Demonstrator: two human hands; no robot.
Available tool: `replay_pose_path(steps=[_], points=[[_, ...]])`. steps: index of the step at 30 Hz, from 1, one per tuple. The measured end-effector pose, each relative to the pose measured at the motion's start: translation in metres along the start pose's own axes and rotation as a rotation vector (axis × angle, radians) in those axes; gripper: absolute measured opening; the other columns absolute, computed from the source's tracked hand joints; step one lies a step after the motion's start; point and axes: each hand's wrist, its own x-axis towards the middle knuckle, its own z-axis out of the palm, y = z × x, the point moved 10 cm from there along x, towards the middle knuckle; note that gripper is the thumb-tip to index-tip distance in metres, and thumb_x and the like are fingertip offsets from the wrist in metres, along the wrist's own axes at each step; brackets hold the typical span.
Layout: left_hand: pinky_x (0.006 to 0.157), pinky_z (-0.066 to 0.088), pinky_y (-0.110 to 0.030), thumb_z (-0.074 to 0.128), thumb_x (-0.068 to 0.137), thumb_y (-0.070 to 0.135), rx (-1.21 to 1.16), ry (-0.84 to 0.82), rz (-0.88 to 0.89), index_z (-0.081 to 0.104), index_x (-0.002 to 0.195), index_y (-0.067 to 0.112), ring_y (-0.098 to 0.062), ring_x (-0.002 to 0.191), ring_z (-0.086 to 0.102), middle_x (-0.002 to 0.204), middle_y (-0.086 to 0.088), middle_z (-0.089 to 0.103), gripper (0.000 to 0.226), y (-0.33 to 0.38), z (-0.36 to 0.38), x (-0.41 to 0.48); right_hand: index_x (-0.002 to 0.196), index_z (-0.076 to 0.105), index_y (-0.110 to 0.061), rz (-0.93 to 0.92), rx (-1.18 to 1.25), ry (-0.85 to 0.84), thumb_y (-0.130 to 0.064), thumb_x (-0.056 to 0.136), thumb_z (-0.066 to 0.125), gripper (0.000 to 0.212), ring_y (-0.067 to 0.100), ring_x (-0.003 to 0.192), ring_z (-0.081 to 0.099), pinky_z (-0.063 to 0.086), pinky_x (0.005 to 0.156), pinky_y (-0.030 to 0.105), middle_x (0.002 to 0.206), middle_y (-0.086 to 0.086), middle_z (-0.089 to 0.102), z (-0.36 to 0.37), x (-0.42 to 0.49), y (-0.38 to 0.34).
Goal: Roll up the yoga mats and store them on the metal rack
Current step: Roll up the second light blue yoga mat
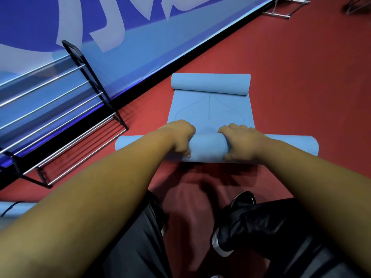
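- Rolling is the step in hand: we have the left hand and right hand side by side on the near roll of the pale blue mat, which lies on the red floor.
- The fingers of each hand are curled over the top of that roll, with the thumbs on our side, so both hands grip it. A short bare stretch of roll shows between them.
- Just beyond the fingers the mat lies flat, and past that its far end is curled into a roll of its own.
- We judge the task to be early. The metal rack stands well to the left of the left fingers, against the wall, and no mat shows on the part we can see.
- The next move calls for an even forward push from both hands, keeping the roll tight and its ends square. The far curl will likely need flattening before the two rolls meet.
- The wall banner bears big white shapes cut off by the frame, and we cannot read them.
- Faint drawn lines, not words, mark the mat beyond the fingers.
- A small white mark on the black shoe is too small to name.
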Motion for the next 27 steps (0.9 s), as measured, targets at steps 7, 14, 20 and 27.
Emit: replay_pose_path(steps=[7,14,20,27], points=[[0.086,0.05,-0.033,0.09,0.081,0.032,-0.151,-0.095,0.019,0.057,0.141,0.019,-0.023,0.1,0.057,0.122,-0.003,0.065,0.07,0.002,0.014,-0.002,0.112,0.034,-0.038,0.014,0.012,-0.033,-0.048,0.08,0.075,0.052,0.029,0.1,0.055,0.043,0.082,0.045,0.113,-0.006,0.05,0.007,0.003,-0.003],[0.085,0.048,-0.044,0.094,0.069,0.045,0.076,-0.017,0.005,0.041,0.132,0.014,-0.026,0.108,0.051,0.124,-0.006,0.046,0.087,0.01,0.016,-0.001,0.109,0.056,-0.034,0.091,0.258,-0.109,-0.043,0.072,0.089,0.051,0.025,0.098,0.062,0.051,0.075,0.037,0.107,-0.004,0.065,0.008,0.006,0.009],[0.073,0.054,-0.042,0.087,0.073,0.028,0.002,0.045,-0.018,0.04,0.101,0.018,-0.028,0.086,0.056,0.109,-0.006,0.052,0.056,0.011,0.003,0.004,0.135,0.053,-0.042,0.089,0.095,-0.156,-0.056,0.076,0.083,0.067,0.026,0.11,0.056,0.049,0.088,0.04,0.121,-0.003,0.06,0.012,0.006,0.012],[0.076,0.056,-0.039,0.086,0.071,0.037,-0.034,-0.016,-0.014,0.059,0.108,0.019,-0.03,0.096,0.063,0.102,-0.003,0.064,0.049,0.009,0.007,0.007,0.124,0.046,-0.028,0.16,0.145,-0.109,-0.05,0.061,0.089,0.079,0.028,0.102,0.062,0.057,0.086,0.043,0.119,-0.001,0.06,0.015,0.01,0.02]])
